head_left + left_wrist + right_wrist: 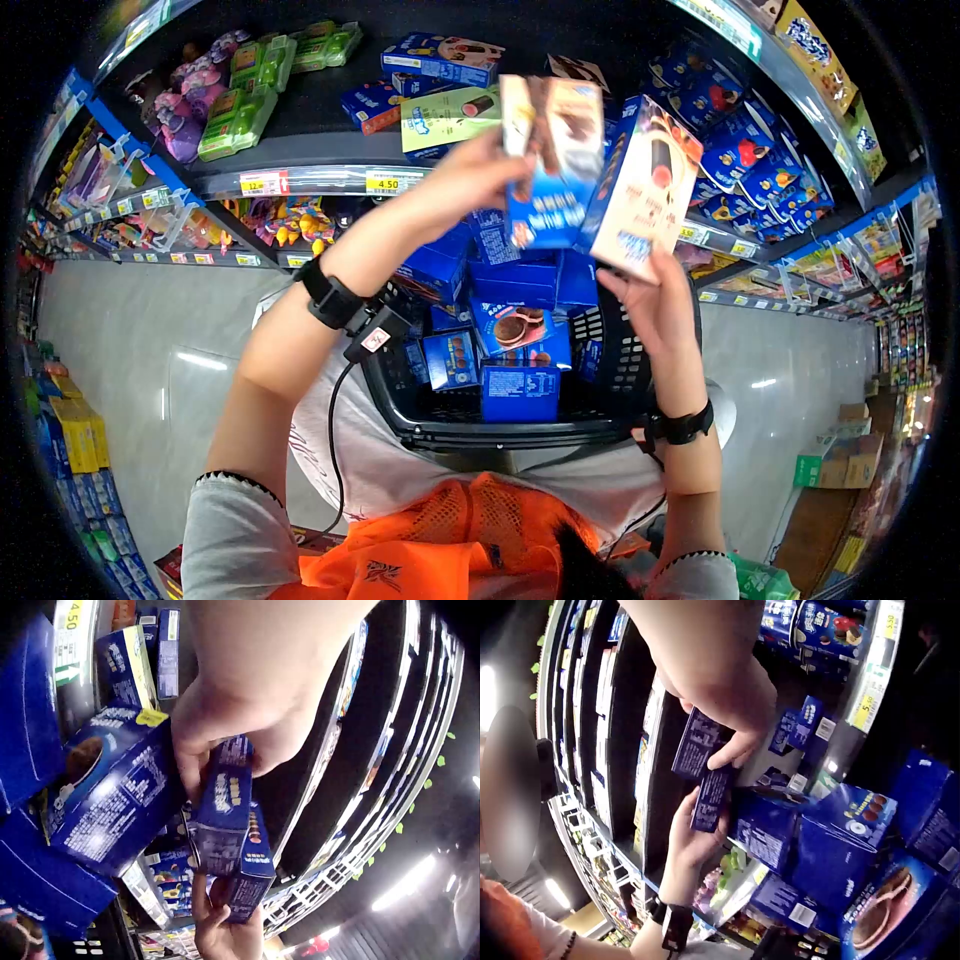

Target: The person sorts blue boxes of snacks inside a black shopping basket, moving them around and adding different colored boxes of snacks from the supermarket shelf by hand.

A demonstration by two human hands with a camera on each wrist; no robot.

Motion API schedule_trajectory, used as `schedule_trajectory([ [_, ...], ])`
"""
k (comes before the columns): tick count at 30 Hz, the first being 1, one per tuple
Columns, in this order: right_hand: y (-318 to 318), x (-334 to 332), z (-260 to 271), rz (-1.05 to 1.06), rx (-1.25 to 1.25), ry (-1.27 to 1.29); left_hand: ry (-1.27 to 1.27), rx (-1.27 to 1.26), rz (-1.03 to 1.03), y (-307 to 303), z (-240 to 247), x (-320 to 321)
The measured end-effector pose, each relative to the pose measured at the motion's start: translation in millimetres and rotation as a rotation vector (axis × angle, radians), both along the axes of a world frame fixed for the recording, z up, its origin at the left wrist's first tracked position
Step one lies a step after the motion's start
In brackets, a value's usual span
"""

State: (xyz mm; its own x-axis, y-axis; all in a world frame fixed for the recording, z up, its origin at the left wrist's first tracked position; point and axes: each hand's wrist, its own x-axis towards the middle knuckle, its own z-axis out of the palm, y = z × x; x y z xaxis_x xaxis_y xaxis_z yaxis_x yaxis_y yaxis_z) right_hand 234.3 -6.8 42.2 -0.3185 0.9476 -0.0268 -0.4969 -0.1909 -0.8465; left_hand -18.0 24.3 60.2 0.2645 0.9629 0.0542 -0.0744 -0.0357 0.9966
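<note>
The left hand (480,175) grips a blue and brown box (552,170) by its left side, above a black basket (400,418). Beside it the right hand (655,305) holds a cream-fronted box (648,190) by its lower end, tilted. In the left wrist view the left hand (240,709) has its fingers round a blue-sided box (223,799); the right hand (229,930) is below. The right wrist view has the right hand (731,694) above the left hand (694,836), with two narrow blue box sides between them. Several blue boxes (520,392) fill the basket.
Behind the hands runs a dark shelf (330,150) with a green box (445,122), blue boxes (440,58) and green packs (240,118). Blue round-ended packs (765,170) stand at the right. A price rail (325,183) edges the shelf.
</note>
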Motion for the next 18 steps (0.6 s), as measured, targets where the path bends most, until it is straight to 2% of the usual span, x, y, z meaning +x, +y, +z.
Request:
schedule_trajectory([
  [2, 14, 5, 16, -0.004, -0.024, 0.008, -0.252, -0.087, 0.125, 8, 0, -12],
  [3, 23, 7, 24, -0.086, -0.012, -0.073, -0.355, -0.153, 0.171, 10, 1, -21],
  [6, 59, 18, 42, -0.113, 0.063, -0.324, -0.646, -0.125, 0.249, 14, 4, -39],
  [7, 69, 17, 49, -0.118, 0.073, -0.399, -0.676, -0.161, 0.353, 12, 11, -39],
  [9, 89, 12, 54, -0.17, 0.022, -0.415, -0.628, -0.133, 0.412, 16, 10, -46],
  [15, 135, 5, 32, -0.253, -0.082, -0.34, -0.711, -0.201, 0.323, 28, -2, -59],
  [18, 151, -2, 26, -0.178, -0.042, -0.316, -0.615, -0.17, 0.239, 32, -6, -63],
])
